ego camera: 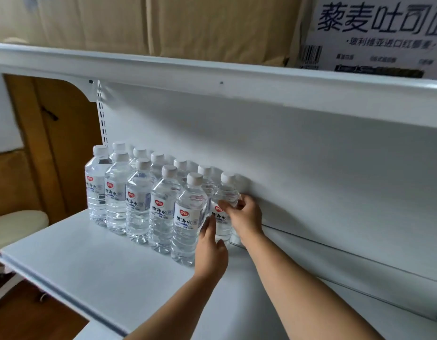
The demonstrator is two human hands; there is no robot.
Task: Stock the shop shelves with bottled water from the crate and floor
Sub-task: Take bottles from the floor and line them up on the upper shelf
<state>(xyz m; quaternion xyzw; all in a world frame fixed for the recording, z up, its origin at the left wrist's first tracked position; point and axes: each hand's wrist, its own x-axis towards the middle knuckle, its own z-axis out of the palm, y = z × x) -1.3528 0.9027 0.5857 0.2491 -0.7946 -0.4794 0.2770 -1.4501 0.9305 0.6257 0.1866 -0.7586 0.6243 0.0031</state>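
End bottle (222, 218): upright on the shelf (95, 261), last at the right of the stock, close to the back panel (310, 168)
Right hand (245, 217): wrapped round the bottle's shoulder, just under the white cap
Left hand (211, 249): fingers nearly straight, pressed against the lower body, slipped in beside the front-row neighbour
Other bottles (139, 207): upright in two rows from the shelf's left end, packed side by side, labels forward
Step in hand: probably settling the end bottle into line with the back row
Weight: full, so likely heavy for its size, steady once flat on its base
Surface: thin clear plastic, likely to dent under a hard squeeze; smooth label film, possibly slippery
Best hold: round the stiffer shoulder or the ribbed waist, with a second hand low to steer
Risk: a nudge to the neighbours could tip several in a chain
Above: cardboard cartons (188, 25) on the upper shelf (212, 72)
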